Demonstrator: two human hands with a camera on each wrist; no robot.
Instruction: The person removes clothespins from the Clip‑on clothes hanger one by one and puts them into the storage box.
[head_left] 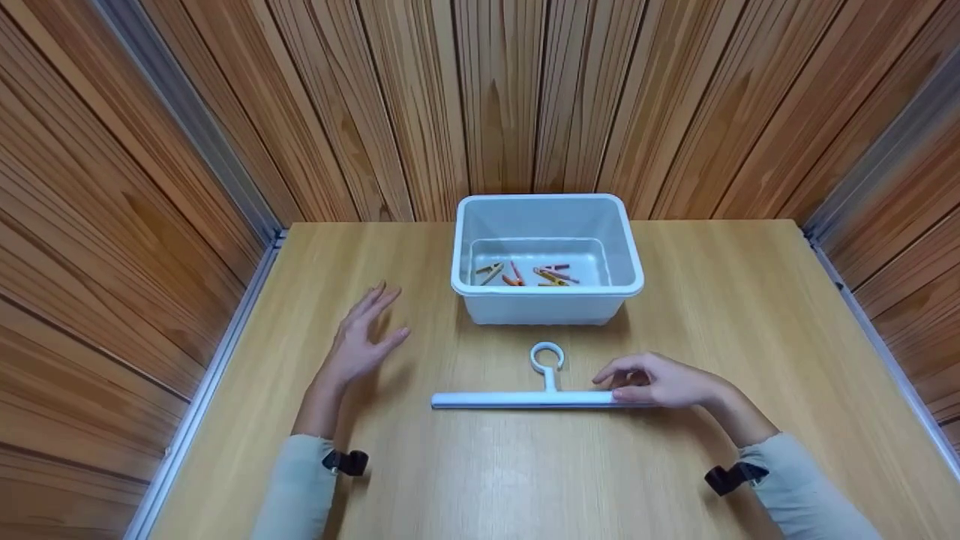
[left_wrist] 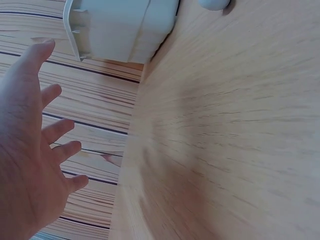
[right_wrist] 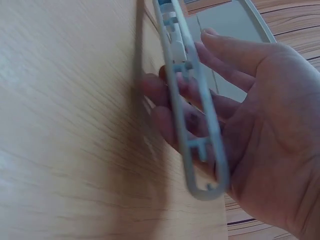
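The white plastic hanger bar with a ring-shaped hook (head_left: 534, 395) lies flat on the light wooden tabletop (head_left: 750, 315), just in front of the white plastic tub (head_left: 547, 296) and apart from it, its ring pointing toward the tub. It looks light and stiff; the right wrist view shows its underside as a hollow ribbed channel (right_wrist: 192, 125), so it is likely thin-walled, smooth and a little slippery, and would probably flex or crack if bent hard. The straight bar near either end, or the short stem under the ring, looks like the surest place to take hold, since the long edges give the fingers a flat to bear on. The right hand (head_left: 660, 381) is at the bar's right end, its fingers (right_wrist: 170, 125) curled around the end of the bar. The left hand (head_left: 360, 341) hovers spread and released above the tabletop, holding nothing, well left of the bar. Inside the tub lie several small coloured clothes pegs (head_left: 525, 274).
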